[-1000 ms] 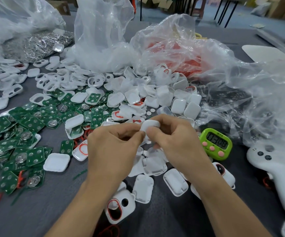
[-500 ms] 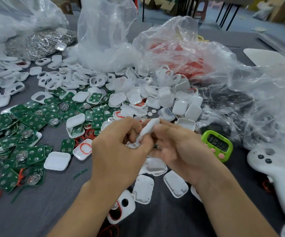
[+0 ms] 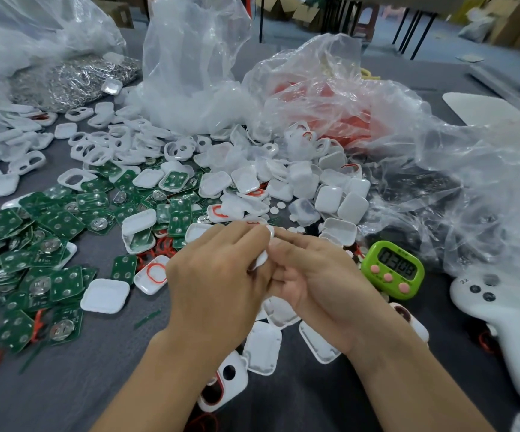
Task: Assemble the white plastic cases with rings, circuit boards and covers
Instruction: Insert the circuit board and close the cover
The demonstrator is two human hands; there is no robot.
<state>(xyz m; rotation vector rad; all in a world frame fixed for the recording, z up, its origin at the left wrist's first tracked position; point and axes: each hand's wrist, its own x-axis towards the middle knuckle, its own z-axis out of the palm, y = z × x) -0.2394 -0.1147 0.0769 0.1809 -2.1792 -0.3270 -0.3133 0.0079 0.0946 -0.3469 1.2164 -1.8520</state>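
So, both hands met in the middle, above the grey table. My left hand gripped a white case, fingers curled over it, case tilted on edge. My right hand was turned palm up, fingers lying against the case; the fingertips were hidden behind the left, so I couldn't tell if it pinched or just touched. Green circuit boards were heaped on my left, loose white covers beyond the hands, and a red ring sat in a tray just beside the left hand. A green timer and a white controller lay to the right, near the clear bags.
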